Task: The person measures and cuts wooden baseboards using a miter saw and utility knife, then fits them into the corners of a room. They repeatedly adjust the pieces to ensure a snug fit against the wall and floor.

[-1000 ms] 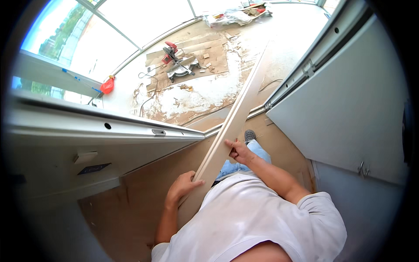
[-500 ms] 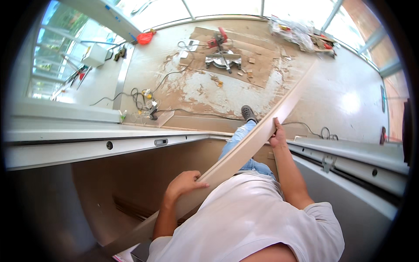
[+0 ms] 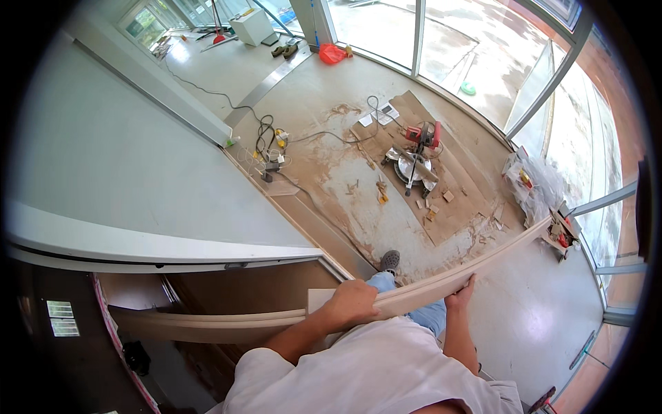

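Floor (image 3: 531,324): pale, dusty concrete below you, strewn with sawdust and offcuts toward the middle.

White wall panel (image 3: 103,165): a broad, pale surface fills your left side, with a rounded white edge running under it.

Glass wall (image 3: 386,27): tall panes in pale frames curve around the far side of the room.

Long board (image 3: 420,293): a pale, narrow plank held across your front, well above the floor. Its right end reaches toward the bagged clutter by the glass; its left end runs past your waist, over the dark wooden recess on your left.

Cardboard sheet (image 3: 448,186): flat brown, lying on the floor ahead of you.

Miter saw (image 3: 414,159): red and silver, standing on the cardboard, small wood blocks scattered beside it.

Left hand (image 3: 353,302): fingers curled over the board's top edge, closed around it near its middle.

Right hand (image 3: 460,298): reaching up to the board from below, fingers wrapped on its edge, gripping it further to the right.

Shoe (image 3: 389,261): grey, your foot on the floor just under the board.

Cables (image 3: 269,148): a tangle with a power strip near the wall base.
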Demonstrator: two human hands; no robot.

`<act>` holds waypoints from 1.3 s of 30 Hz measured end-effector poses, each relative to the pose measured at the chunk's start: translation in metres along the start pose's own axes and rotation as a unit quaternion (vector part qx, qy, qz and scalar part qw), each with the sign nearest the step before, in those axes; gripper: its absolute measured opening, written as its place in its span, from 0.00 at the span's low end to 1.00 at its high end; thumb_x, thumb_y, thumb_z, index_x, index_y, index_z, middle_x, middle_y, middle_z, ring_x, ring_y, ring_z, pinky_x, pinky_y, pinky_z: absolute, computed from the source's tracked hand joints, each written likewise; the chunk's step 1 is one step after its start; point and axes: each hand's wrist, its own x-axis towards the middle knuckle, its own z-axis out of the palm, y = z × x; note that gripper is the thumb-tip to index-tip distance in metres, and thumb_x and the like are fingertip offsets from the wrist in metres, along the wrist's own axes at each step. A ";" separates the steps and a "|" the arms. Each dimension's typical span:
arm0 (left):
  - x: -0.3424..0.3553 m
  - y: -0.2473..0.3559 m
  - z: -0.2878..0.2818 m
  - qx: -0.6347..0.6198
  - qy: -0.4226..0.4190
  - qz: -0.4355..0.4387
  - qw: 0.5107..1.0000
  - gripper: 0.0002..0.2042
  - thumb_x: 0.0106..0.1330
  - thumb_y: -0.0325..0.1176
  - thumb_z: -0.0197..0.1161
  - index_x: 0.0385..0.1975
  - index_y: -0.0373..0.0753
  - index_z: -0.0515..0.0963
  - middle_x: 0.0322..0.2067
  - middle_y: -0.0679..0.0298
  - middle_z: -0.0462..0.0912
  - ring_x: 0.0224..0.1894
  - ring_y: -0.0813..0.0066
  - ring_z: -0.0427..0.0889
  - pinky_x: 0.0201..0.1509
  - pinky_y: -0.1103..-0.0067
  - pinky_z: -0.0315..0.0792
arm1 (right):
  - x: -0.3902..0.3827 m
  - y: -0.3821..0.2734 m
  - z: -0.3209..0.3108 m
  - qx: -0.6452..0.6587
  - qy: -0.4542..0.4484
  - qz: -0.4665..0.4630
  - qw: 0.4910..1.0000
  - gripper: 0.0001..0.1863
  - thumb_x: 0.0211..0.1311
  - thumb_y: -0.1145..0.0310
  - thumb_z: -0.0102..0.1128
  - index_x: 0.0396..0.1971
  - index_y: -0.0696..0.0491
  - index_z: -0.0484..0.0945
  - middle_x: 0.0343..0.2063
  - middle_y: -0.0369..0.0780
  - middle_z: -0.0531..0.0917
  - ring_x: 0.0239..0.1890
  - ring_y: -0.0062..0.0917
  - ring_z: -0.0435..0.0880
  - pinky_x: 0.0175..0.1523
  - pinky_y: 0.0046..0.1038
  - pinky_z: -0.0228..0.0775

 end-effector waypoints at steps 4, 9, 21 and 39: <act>0.041 0.041 -0.006 0.011 -0.027 -0.032 0.999 0.23 0.55 0.52 0.66 0.32 0.34 0.83 0.31 0.46 0.83 0.39 0.51 0.83 0.43 0.62 0.76 | 0.015 -0.029 0.018 0.012 -0.026 0.013 1.000 0.34 0.66 0.40 0.48 0.61 0.51 0.68 0.59 0.43 0.73 0.60 0.38 0.72 0.65 0.39 0.64; 0.100 0.089 -0.013 -0.003 0.000 -0.032 0.999 0.21 0.52 0.50 0.68 0.28 0.33 0.83 0.27 0.49 0.83 0.35 0.51 0.83 0.40 0.64 0.76 | 0.083 -0.081 0.006 0.001 -0.004 0.017 1.000 0.37 0.66 0.39 0.47 0.63 0.53 0.65 0.62 0.45 0.70 0.62 0.41 0.69 0.68 0.40 0.60; 0.201 0.226 -0.030 0.001 0.004 -0.021 1.000 0.17 0.49 0.44 0.69 0.24 0.32 0.81 0.26 0.47 0.82 0.35 0.50 0.83 0.38 0.63 0.76 | 0.132 -0.242 -0.003 0.001 0.037 0.037 0.999 0.34 0.70 0.40 0.40 0.65 0.52 0.64 0.65 0.41 0.67 0.65 0.35 0.66 0.69 0.37 0.59; 0.117 0.317 -0.283 0.257 -0.030 -0.176 0.950 0.19 0.54 0.50 0.68 0.30 0.37 0.81 0.28 0.54 0.82 0.38 0.55 0.82 0.43 0.66 0.74 | 0.020 -0.273 0.161 -0.009 -0.143 0.342 0.929 0.23 0.65 0.43 0.54 0.39 0.50 0.76 0.32 0.34 0.83 0.25 0.16 0.73 0.13 0.15 0.45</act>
